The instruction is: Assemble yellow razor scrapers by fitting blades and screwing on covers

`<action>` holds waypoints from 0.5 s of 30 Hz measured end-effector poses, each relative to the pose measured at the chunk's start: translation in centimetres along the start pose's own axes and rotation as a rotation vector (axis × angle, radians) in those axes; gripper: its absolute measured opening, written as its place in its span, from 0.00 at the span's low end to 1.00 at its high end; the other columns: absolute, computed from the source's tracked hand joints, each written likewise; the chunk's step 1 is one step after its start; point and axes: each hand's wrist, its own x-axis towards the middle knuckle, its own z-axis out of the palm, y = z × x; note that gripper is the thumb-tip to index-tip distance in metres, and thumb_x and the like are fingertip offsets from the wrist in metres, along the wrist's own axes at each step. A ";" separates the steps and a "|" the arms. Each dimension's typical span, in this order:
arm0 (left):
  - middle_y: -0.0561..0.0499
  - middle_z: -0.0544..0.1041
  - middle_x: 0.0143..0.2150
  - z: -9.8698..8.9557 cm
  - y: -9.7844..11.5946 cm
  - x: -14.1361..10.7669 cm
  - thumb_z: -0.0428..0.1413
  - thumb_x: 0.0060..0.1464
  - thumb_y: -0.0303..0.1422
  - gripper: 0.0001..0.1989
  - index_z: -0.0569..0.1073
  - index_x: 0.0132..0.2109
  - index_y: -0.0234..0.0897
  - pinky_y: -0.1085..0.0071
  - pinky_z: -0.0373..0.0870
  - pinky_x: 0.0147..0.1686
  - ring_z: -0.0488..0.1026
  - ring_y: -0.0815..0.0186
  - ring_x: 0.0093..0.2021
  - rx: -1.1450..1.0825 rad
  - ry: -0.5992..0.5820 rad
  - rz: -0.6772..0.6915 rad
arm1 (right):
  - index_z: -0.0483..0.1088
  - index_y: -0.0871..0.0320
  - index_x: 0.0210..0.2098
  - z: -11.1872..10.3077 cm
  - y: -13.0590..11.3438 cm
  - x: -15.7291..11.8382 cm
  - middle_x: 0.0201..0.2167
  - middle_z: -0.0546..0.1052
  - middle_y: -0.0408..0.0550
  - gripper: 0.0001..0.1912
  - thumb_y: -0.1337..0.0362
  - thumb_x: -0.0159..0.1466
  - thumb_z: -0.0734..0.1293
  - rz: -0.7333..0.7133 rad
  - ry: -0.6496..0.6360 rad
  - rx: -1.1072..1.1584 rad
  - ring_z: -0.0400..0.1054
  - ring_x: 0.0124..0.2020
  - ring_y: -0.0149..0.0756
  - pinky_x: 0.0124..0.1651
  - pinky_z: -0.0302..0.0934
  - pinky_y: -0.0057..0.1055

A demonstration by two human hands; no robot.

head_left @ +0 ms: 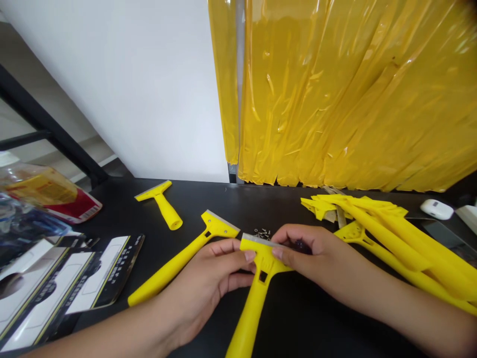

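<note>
Yellow scraper (261, 266) gripped at its metal-edged head, pinched firmly between left hand (208, 291) and right hand (309, 256), handle lying toward the person on black table (298, 318), second scraper (175, 271) just beside left hand, small screws (263, 232) beyond, scraper pile (395, 238) right, yellow plastic curtain (335, 99) behind

Small screws (263, 232) lie just behind the central scraper (261, 263) on the tabletop (231, 199); a second scraper (186, 258) lies just left of it, a third scraper (160, 204) beyond that, a heap of scrapers (387, 233) right, card packs (99, 273) far left.
</note>
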 end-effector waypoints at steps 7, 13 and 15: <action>0.43 0.82 0.49 0.3 0.2 -0.1 0.62 0.64 0.34 0.08 0.79 0.49 0.37 0.58 0.80 0.47 0.81 0.56 0.47 -0.178 -0.055 -0.086 | 0.74 0.54 0.33 -0.2 -0.2 0.1 0.28 0.70 0.39 0.14 0.51 0.68 0.68 0.003 0.002 -0.003 0.59 0.32 0.33 0.35 0.51 0.32; 0.47 0.80 0.44 0.7 0.3 -0.6 0.65 0.61 0.34 0.11 0.75 0.49 0.38 0.72 0.78 0.32 0.82 0.58 0.43 -0.101 -0.010 -0.089 | 0.73 0.53 0.33 0.0 -0.2 -0.1 0.29 0.70 0.40 0.15 0.50 0.69 0.66 0.002 -0.006 -0.031 0.59 0.33 0.34 0.36 0.51 0.33; 0.47 0.79 0.43 0.5 0.5 -0.5 0.65 0.61 0.34 0.11 0.75 0.49 0.38 0.73 0.77 0.30 0.82 0.59 0.42 -0.090 0.006 -0.056 | 0.73 0.53 0.33 -0.2 -0.4 -0.3 0.29 0.69 0.40 0.16 0.49 0.70 0.65 -0.008 0.025 -0.034 0.59 0.33 0.34 0.36 0.52 0.33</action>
